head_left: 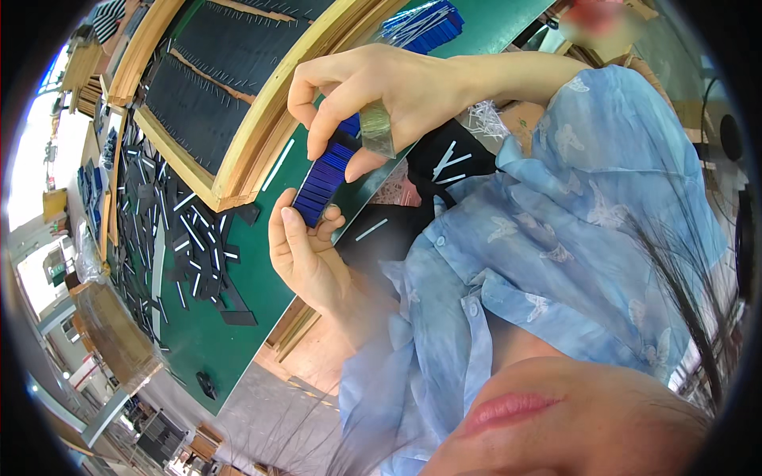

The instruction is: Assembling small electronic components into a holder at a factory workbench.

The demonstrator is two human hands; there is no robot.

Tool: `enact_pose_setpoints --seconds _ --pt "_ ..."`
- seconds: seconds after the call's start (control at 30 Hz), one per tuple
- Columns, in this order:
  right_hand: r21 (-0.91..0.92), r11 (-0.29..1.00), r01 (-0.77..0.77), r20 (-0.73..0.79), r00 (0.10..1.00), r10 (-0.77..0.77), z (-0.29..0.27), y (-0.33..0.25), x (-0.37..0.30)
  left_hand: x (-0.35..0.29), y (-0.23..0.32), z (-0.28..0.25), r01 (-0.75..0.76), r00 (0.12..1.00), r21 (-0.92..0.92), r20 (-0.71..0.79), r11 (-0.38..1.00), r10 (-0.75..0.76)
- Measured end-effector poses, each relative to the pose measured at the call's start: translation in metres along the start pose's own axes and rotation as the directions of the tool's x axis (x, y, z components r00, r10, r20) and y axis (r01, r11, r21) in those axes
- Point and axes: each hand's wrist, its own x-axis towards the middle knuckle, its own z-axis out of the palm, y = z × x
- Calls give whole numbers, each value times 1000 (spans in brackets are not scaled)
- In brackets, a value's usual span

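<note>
Your L hand (311, 266) had the lower end of a dark-blue segmented strip (321, 184) pinched btwn thumb and fingers. Your R hand (389, 91) gripped it farther up, index along one edge, thumb opp., so both sets of fingers were narrow on the same pc. The strip was tilted, up in view nr the edge of the green worktop (262, 271); couldn't tell if any of it touched the surface. A shiny greenish flat pc (377, 129) showed against your R hand; unclear how it was held.

Just beyond your hands, a wood-framed tray (255, 151) had black panels w/ rows of thin pins. L of that, black pcs (143, 222) lay in a messy pile w/ white strips mixed in; a small black obj. (206, 385) sat nr the worktop's far-L end. Blue bundle (440, 28) up top, past your R wrist. Nearer your body, black cloth (426, 151) w/ a few loose white sticks (456, 161) on it.
</note>
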Motion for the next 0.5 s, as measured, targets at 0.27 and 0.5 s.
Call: enact_pose_setpoints --seconds 0.27,0.5 --pt "31 999 -9 -6 1000 9 1 -1 0 -1 1 0 6 1000 -9 11 1000 -6" --pt "22 1000 4 -18 1000 -4 1 -2 -1 0 0 -3 -3 1000 -31 30 1000 4"
